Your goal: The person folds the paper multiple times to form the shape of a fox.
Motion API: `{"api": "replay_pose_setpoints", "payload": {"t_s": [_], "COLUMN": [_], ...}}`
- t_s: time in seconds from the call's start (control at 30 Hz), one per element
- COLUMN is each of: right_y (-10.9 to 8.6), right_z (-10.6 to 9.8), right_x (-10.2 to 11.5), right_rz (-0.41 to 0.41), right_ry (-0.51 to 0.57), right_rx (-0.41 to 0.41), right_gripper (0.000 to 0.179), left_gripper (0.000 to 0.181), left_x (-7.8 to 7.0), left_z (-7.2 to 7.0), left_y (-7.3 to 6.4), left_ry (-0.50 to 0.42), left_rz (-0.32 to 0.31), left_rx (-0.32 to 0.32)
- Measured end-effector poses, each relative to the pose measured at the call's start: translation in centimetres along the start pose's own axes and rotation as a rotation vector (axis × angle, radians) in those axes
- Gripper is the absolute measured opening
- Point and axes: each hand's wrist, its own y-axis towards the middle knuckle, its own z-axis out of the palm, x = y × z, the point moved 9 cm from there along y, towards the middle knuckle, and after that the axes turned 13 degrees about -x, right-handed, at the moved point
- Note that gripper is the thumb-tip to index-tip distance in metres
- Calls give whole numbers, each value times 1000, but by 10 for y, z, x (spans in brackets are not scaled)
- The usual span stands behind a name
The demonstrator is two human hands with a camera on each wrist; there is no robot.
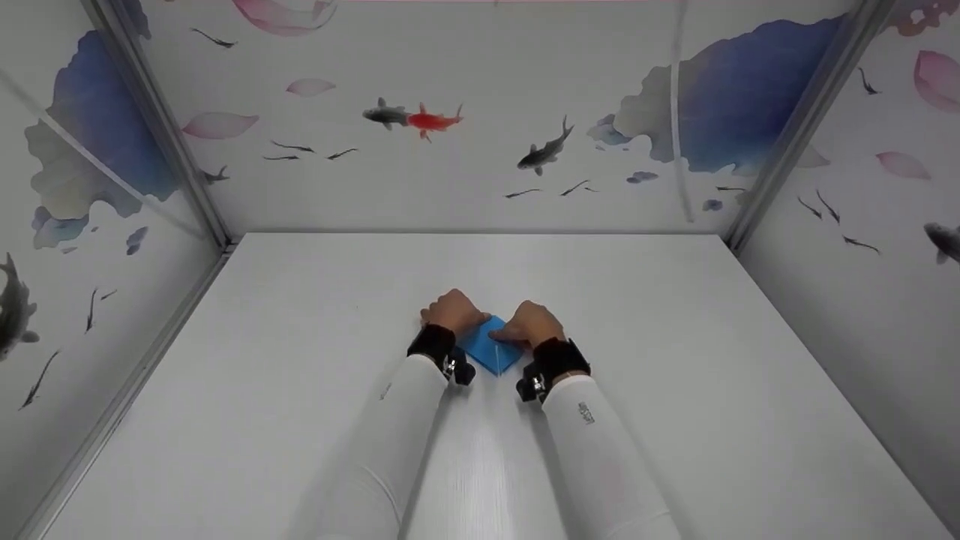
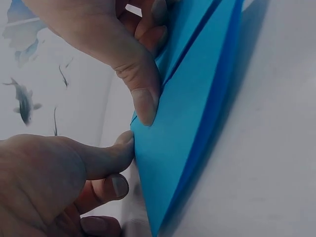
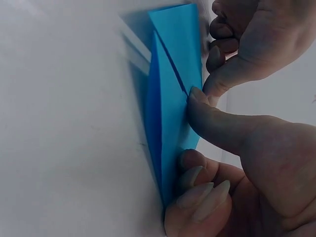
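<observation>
A folded sheet of blue paper (image 1: pixel 480 346) lies on the white table between the two hands, its pointed end toward the person. In the left wrist view, the left hand (image 2: pixel 44 182) has its thumb at the far edge of the paper (image 2: pixel 173 143), the other fingers curled below. The right hand (image 1: pixel 532 324) grips the paper from the other side. Its thumb (image 3: pixel 212 116) presses on top beside a crease, and its fingers (image 3: pixel 197 202) curl at the paper's edge. Across from it, the left hand (image 1: pixel 452 311) stays close to the right thumb. One layer stands slightly raised along the near side.
The white table (image 1: pixel 225 420) spreads around both hands. Panels with painted fish and petals (image 1: pixel 480 165) stand behind and on both sides, joined by metal corner posts (image 1: pixel 161 127). A narrow white strip (image 3: pixel 134 40) shows beside the paper.
</observation>
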Motion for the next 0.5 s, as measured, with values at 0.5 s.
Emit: {"api": "replay_pose_setpoints", "payload": {"t_s": [0.5], "right_y": [0], "right_z": [5], "right_x": [5], "right_rz": [24], "right_ry": [10], "right_rx": [16], "right_gripper": [49], "left_gripper": [48], "left_x": [12], "left_z": [-12], "left_y": [-8], "left_ry": [119], "left_rz": [4], "left_rx": [5]}}
